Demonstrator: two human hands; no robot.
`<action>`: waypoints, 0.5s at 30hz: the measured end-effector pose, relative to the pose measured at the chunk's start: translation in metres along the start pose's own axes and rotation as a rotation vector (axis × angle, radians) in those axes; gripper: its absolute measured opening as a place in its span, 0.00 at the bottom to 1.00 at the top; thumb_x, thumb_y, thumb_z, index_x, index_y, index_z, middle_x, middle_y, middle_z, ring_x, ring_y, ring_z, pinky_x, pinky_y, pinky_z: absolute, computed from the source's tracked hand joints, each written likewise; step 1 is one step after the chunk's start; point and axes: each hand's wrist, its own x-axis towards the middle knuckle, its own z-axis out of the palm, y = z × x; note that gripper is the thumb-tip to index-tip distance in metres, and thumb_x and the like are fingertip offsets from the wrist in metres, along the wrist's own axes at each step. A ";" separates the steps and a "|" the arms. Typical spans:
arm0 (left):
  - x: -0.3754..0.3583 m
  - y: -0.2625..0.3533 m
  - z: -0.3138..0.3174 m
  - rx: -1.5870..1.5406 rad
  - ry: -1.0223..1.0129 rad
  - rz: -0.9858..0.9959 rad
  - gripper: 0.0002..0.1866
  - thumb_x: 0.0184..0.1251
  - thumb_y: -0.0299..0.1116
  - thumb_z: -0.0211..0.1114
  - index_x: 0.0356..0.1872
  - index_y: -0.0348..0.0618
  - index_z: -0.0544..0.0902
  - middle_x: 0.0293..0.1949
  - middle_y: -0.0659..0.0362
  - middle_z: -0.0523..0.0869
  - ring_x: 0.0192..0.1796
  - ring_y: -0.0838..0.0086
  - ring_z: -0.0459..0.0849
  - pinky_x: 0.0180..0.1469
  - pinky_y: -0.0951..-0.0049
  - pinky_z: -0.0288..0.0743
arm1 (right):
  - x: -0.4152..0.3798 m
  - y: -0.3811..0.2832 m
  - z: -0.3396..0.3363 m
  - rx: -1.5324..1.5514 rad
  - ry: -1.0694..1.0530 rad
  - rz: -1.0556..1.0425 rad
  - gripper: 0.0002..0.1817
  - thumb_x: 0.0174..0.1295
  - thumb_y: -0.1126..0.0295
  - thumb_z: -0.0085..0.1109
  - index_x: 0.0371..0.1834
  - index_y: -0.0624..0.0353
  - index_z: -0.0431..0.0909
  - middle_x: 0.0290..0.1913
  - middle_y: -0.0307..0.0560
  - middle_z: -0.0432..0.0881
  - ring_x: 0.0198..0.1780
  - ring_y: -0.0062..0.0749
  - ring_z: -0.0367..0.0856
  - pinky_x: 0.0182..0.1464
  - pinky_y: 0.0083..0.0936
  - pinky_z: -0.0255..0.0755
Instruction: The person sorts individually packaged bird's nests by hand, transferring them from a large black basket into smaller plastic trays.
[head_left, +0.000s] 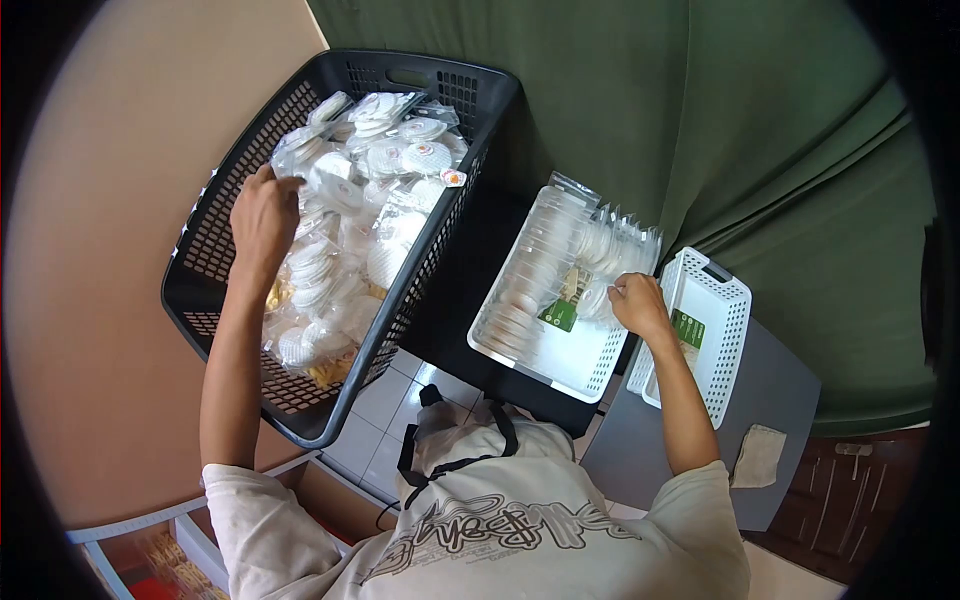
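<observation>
My left hand (265,218) is over the left side of a large black basket (400,335). Its fingers are curled beside a heap of clear plastic packets (385,205) holding round white pads; what they pinch, if anything, is hidden. My right hand (641,304) is closed at the right side of a white basket (575,378), with its fingertips on a clear packet (598,301) of white pads. Rows of similar packets (535,255) stand upright in this basket. A green printed card (560,313) shows between them.
A smaller white basket (735,345) with a green card (688,328) stands on a grey table (770,385) at the right. A folded beige cloth (759,457) lies near that table's edge. Behind hangs a green curtain (780,130). An open compartmented box (190,545) is at lower left.
</observation>
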 end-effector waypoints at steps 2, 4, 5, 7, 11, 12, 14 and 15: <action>0.008 -0.004 -0.007 -0.224 0.009 -0.032 0.12 0.67 0.25 0.64 0.48 0.41 0.90 0.38 0.48 0.90 0.40 0.57 0.90 0.44 0.60 0.82 | 0.000 0.003 0.002 0.024 0.030 0.017 0.16 0.61 0.67 0.65 0.37 0.75 0.86 0.42 0.73 0.86 0.47 0.65 0.86 0.57 0.47 0.79; 0.010 -0.004 -0.006 -0.426 0.001 -0.088 0.12 0.67 0.23 0.64 0.48 0.40 0.90 0.40 0.49 0.91 0.42 0.62 0.90 0.46 0.64 0.82 | 0.002 0.012 0.011 -0.025 0.005 0.024 0.16 0.61 0.67 0.65 0.37 0.75 0.86 0.42 0.73 0.86 0.47 0.65 0.86 0.57 0.47 0.78; 0.011 -0.007 -0.007 -0.624 -0.006 -0.146 0.12 0.67 0.20 0.63 0.48 0.38 0.89 0.42 0.49 0.91 0.45 0.66 0.90 0.49 0.67 0.82 | 0.003 0.013 0.015 -0.073 -0.021 0.026 0.16 0.61 0.66 0.65 0.36 0.75 0.86 0.41 0.73 0.86 0.47 0.65 0.86 0.57 0.48 0.78; 0.013 -0.011 -0.006 -0.816 -0.035 -0.178 0.14 0.67 0.16 0.58 0.50 0.33 0.87 0.46 0.54 0.91 0.50 0.73 0.87 0.54 0.69 0.81 | 0.003 0.010 0.011 -0.113 0.010 -0.019 0.15 0.61 0.65 0.66 0.37 0.70 0.87 0.42 0.71 0.86 0.48 0.64 0.86 0.55 0.48 0.79; 0.016 -0.005 -0.027 -1.229 -0.111 -0.089 0.20 0.65 0.13 0.50 0.54 0.29 0.84 0.53 0.52 0.87 0.55 0.68 0.86 0.55 0.69 0.83 | 0.001 0.006 -0.016 -0.109 0.064 0.053 0.17 0.62 0.61 0.67 0.43 0.65 0.89 0.40 0.67 0.88 0.47 0.62 0.87 0.54 0.47 0.80; 0.017 0.001 -0.038 -1.268 -0.121 -0.093 0.22 0.63 0.13 0.47 0.54 0.28 0.84 0.54 0.51 0.86 0.55 0.67 0.87 0.56 0.67 0.84 | 0.000 0.003 -0.023 -0.127 0.078 0.036 0.17 0.62 0.61 0.68 0.44 0.64 0.89 0.40 0.66 0.88 0.46 0.61 0.87 0.52 0.46 0.81; 0.017 0.011 -0.056 -1.335 -0.153 -0.089 0.17 0.68 0.16 0.52 0.53 0.29 0.84 0.52 0.52 0.86 0.53 0.67 0.87 0.55 0.68 0.84 | -0.001 -0.014 -0.048 -0.142 0.104 0.008 0.17 0.62 0.60 0.68 0.44 0.64 0.89 0.39 0.66 0.88 0.45 0.60 0.87 0.50 0.45 0.81; 0.017 0.017 -0.061 -1.372 -0.165 -0.090 0.15 0.70 0.17 0.54 0.53 0.29 0.84 0.52 0.52 0.86 0.52 0.68 0.88 0.55 0.69 0.84 | -0.005 -0.033 -0.066 -0.059 0.086 0.003 0.16 0.62 0.62 0.69 0.45 0.64 0.88 0.39 0.64 0.88 0.42 0.56 0.88 0.47 0.41 0.81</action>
